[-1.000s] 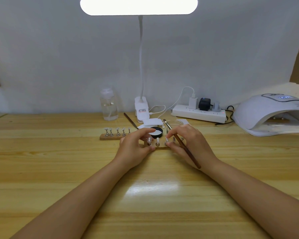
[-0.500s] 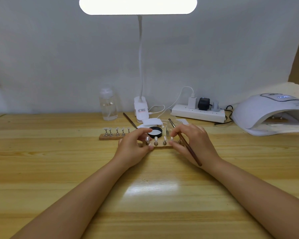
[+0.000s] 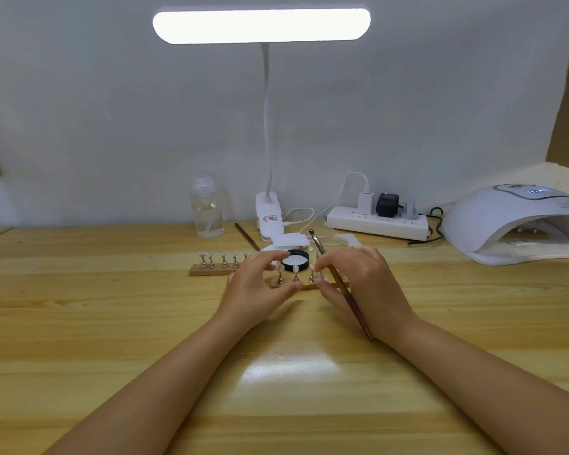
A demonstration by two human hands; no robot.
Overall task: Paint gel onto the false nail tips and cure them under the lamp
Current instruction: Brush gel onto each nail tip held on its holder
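A wooden strip carrying small metal stands with false nail tips lies at the table's middle. My left hand grips its left end, thumb at the front and fingers curled over the back. My right hand holds the strip's right end and also carries a brown gel brush, whose bristle end points away from me. An open black gel pot sits just behind the strip. The white curing lamp stands at the far right, its opening facing left.
A second wooden strip of nail tips lies to the left. Behind are a clear bottle, a desk lamp base, another brush, a white lid and a power strip with cables.
Both hands have kept hold of the strip's ends, and the strip has shifted slightly. The brush has tilted more upright in my right hand.
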